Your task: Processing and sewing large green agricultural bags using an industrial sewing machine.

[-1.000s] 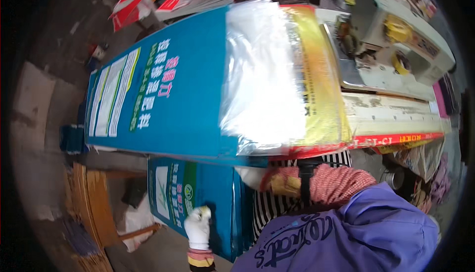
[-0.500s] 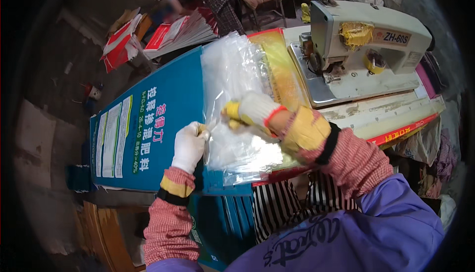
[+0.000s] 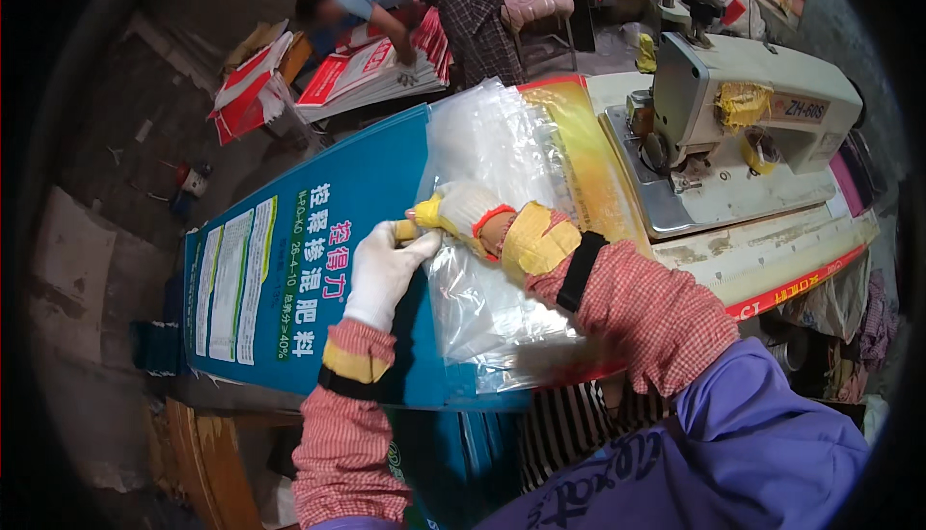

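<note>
Blue sacks (image 3: 289, 270): they lie flat at your left, printed face up, their right part running under the film. Best leave them square and lean little weight there, so the layers do not slide. How many there are, and what bears them, you cannot make out.
Left grip (image 3: 384, 265): white-gloved, over the sacks beside the film's left edge, thumb and fingers drawn in toward your right fingertips. Whether it pinches film or nothing, you cannot tell. A light pinch near the edge should serve better than a fistful.
Right grip (image 3: 463, 217): over the film's left edge, yellow-tipped fingers curled in. Your own fingers cover the contact, so its hold cannot be told either. Let one hand steady while the other works the edge.
Film (image 3: 502, 289): clear, creased sheets between the sacks and the yellow bag, overlapping both. Thin layers probably cling; rub the edge and part them slowly. Glare hides the single edges.
Yellow bag (image 3: 593, 154): partly under the film, so try not to drag it along. Most of its face is covered.
Machine (image 3: 743, 96): stands on the desk (image 3: 694, 270), well clear of both hands. Your right sleeve hides part of the desk's near edge.
</note>
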`<state>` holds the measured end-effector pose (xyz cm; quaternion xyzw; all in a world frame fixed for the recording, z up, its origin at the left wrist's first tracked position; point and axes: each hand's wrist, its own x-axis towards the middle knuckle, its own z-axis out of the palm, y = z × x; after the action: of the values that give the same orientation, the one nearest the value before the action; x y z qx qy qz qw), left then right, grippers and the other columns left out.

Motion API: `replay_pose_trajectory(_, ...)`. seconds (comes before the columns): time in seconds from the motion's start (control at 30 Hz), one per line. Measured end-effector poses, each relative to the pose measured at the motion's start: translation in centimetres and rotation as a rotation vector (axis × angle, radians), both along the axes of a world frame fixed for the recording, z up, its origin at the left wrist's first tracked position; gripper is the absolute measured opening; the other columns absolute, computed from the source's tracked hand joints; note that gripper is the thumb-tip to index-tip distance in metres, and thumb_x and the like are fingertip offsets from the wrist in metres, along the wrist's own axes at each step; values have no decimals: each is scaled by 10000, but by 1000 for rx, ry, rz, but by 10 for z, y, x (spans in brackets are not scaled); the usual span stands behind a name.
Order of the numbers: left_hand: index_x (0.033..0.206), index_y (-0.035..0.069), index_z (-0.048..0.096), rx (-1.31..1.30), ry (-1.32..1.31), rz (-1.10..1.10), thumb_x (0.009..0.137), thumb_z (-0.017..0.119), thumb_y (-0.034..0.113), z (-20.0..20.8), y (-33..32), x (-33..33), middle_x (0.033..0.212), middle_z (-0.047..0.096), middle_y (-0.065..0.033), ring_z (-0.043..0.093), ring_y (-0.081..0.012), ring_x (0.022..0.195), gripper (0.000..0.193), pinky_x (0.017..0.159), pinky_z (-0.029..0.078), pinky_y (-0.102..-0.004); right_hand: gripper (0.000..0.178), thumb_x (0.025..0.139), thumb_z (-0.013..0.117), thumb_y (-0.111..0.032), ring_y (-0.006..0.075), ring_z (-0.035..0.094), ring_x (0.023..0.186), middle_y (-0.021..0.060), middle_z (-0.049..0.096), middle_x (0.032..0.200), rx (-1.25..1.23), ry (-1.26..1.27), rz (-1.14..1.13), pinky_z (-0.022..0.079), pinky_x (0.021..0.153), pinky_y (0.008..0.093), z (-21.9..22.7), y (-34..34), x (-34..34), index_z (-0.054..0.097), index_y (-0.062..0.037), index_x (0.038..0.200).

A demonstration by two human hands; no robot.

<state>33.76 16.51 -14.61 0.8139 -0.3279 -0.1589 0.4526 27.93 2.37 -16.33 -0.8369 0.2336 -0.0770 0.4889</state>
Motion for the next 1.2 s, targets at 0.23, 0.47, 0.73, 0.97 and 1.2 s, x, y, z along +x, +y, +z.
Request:
replay_pose_trajectory(0.23, 862, -4, 610, -309, 59, -9, 857, 564, 221, 40, 50, 54, 744, 595, -36, 550, -92, 652, 229, 586, 446, -211, 424, 801, 491, -422, 387, 590, 896, 214, 629, 929, -352, 17, 32, 467, 788, 424, 3, -23, -31, 669, -57, 922)
replay_pose_trajectory(0.47, 836, 9, 529, -364, -65, 47, 810, 630, 117, 60, 41, 12, 716, 572, -24, 504, -60, 623, 150, 553, 391, -180, 645, 722, 683, -356, 371, 553, 953, 260, 555, 965, -508, -645, 48, 454, 819, 375, 33, 43, -35, 458, 96, 1123)
replay_pose_trajectory(0.73, 798, 8, 497, -299, -25, 142, 808, 602, 55, 71, 55, -20, 685, 568, -44, 513, -80, 576, 115, 536, 406, -190, 430, 815, 549, -291, 254, 580, 922, 145, 604, 987, -527, -524, 43, 459, 827, 319, 30, 59, -54, 505, -13, 1140)
replay_pose_trajectory(0.97, 875, 29, 495, -598, -225, 155, 854, 571, 57, 139, 107, -36, 764, 536, -18, 492, -61, 661, 84, 616, 401, -173, 405, 834, 561, -413, 283, 593, 808, 119, 641, 943, 835, -398, -324, 465, 730, 427, -47, -40, 15, 579, -108, 1100)
replay_pose_trajectory(1.2, 828, 63, 609, 486, -257, -956, 743, 614, 73, 48, 101, -119, 780, 610, -99, 585, -231, 695, 86, 635, 472, -301, 769, 847, 311, -661, 282, 498, 1100, 153, 491, 1245, 835, -211, -179, 405, 881, 364, 1, -30, 12, 439, -25, 1261)
